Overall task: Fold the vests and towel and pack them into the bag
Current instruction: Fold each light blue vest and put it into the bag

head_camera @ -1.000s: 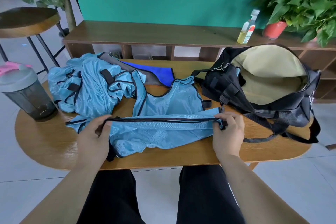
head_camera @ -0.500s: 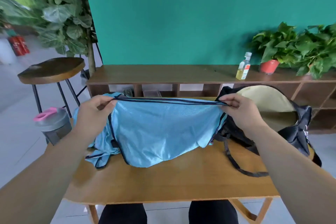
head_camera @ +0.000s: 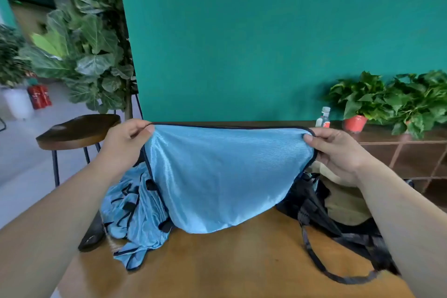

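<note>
A light blue vest (head_camera: 222, 176) with black trim hangs in the air over the wooden table (head_camera: 242, 264). My left hand (head_camera: 125, 145) pinches its upper left corner and my right hand (head_camera: 338, 152) pinches its upper right corner, with the top edge stretched between them. Its lower edge just reaches the tabletop. Behind and to the left, more crumpled light blue vests (head_camera: 130, 220) lie in a heap on the table. The open black bag (head_camera: 338, 210) with a beige lining sits on the right, its strap (head_camera: 314, 264) trailing across the table. No towel is in view.
A wooden stool (head_camera: 77, 130) stands at the left, with large plants behind it. A low wooden shelf (head_camera: 399, 150) runs along the green wall, bearing a small bottle (head_camera: 324, 118) and potted plants (head_camera: 358, 104). A dark object (head_camera: 92, 234) sits partly hidden at the table's left.
Both hands have lifted the vest from flat on the table up into the air. The camera has tilted upward, so the wall fills more of the view.
</note>
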A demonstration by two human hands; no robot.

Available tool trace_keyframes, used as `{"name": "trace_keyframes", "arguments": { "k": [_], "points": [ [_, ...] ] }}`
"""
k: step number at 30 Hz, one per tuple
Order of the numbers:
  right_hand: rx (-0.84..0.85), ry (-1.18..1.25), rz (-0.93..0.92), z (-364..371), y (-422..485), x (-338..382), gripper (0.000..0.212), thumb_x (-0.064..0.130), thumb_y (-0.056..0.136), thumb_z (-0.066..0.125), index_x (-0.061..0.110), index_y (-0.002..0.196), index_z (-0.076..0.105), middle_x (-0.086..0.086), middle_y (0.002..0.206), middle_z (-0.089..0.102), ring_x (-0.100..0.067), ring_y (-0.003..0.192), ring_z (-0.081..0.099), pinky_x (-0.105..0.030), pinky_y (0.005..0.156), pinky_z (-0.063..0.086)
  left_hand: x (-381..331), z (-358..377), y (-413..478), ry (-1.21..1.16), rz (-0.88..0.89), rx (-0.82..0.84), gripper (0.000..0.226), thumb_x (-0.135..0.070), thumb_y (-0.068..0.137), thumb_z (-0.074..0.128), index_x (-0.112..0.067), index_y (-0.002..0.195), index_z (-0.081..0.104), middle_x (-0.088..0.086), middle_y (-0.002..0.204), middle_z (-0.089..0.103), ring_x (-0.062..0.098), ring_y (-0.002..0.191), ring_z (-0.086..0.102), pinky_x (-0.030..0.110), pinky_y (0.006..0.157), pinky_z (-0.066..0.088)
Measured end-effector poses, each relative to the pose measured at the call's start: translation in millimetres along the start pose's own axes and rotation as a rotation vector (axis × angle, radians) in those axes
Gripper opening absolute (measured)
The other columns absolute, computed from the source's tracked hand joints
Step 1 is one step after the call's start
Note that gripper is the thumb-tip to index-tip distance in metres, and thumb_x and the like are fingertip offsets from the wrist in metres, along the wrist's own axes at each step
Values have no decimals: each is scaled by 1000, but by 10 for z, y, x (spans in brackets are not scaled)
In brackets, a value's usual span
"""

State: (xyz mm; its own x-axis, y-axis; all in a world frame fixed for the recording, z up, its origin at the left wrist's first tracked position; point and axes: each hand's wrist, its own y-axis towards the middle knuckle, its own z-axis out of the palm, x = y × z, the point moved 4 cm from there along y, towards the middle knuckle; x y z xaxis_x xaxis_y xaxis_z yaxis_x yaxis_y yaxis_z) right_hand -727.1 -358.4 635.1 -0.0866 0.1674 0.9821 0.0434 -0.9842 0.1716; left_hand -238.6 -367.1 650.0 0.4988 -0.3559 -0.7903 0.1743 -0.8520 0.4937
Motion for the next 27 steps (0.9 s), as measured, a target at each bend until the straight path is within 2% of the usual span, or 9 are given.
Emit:
{"name": "trace_keyframes", "arguments": {
  "k": [2, 6, 11, 13, 17, 18, 22, 24, 27],
  "points": [
    [-37, 17, -65, 14, 30, 95, 33, 28, 76, 85, 8, 101, 79, -12, 103, 77, -28, 98, 67, -36, 85, 62, -41, -23, 100, -82, -10, -16, 21, -29, 105, 63, -16, 119, 74, -6, 113, 75, 3, 100, 67, 15, 84, 47],
    [-271, -224, -230, 15, 100, 179, 3, 23, 84, 85, 23, 82, 82, 5, 83, 77, -9, 73, 67, -20, 70, 57, -50, -13, 205, -89, 6, 15, 19, -22, 101, 70, -13, 117, 75, -1, 112, 77, 14, 106, 71, 23, 93, 51],
    [-269, -601, -320, 58, 139, 216, 19, 14, 90, 83, 26, 105, 82, 7, 98, 77, -8, 85, 69, -19, 83, 54, -30, 13, 196, -27, 37, 40, 15, -12, 97, 74, -17, 111, 77, -3, 104, 77, -2, 88, 70, 13, 86, 49],
    [-242, -657, -303, 91, 151, 209, 24, 10, 91, 81, 24, 110, 81, 8, 102, 77, 0, 87, 68, -22, 86, 53, 1, 18, 178, -18, 41, 59, 17, -10, 97, 74, -19, 110, 77, -4, 104, 78, 2, 92, 71, 16, 89, 50],
    [-200, -638, -242, 141, 210, 179, 27, 1, 97, 71, 22, 113, 79, 12, 105, 75, 12, 83, 65, -6, 77, 49, 63, 20, 144, 17, 70, 89, 20, -9, 96, 74, -28, 104, 78, -7, 97, 80, 12, 96, 74, 20, 91, 55],
    [-200, -607, -217, 142, 227, 157, 28, 1, 100, 67, 23, 111, 79, 10, 105, 75, 9, 83, 66, -8, 78, 51, 61, 24, 133, 21, 72, 90, 20, -10, 96, 74, -29, 101, 77, -10, 96, 79, 10, 94, 74, 15, 87, 54],
    [-255, -525, -133, 162, 309, 36, 36, 9, 105, 51, 31, 93, 77, -12, 98, 73, -27, 79, 65, -47, 78, 57, 35, 65, 99, 11, 53, 86, 17, -15, 98, 74, -32, 97, 73, -14, 94, 77, -3, 87, 70, 7, 79, 50],
    [-281, -532, -139, 203, 321, 6, 35, 17, 105, 51, 35, 88, 76, -20, 94, 69, -31, 77, 58, -47, 70, 51, 58, 92, 93, 23, 41, 77, 10, -20, 99, 73, -30, 98, 74, -10, 96, 78, 2, 90, 70, 14, 82, 50],
    [-256, -550, -197, 279, 271, 4, 18, 24, 103, 64, 33, 94, 77, -6, 94, 74, -31, 85, 66, -45, 77, 56, 86, 130, 85, 14, 19, 77, 5, -21, 98, 73, -22, 103, 75, -3, 100, 77, 13, 95, 71, 20, 86, 52]
  ]
}}
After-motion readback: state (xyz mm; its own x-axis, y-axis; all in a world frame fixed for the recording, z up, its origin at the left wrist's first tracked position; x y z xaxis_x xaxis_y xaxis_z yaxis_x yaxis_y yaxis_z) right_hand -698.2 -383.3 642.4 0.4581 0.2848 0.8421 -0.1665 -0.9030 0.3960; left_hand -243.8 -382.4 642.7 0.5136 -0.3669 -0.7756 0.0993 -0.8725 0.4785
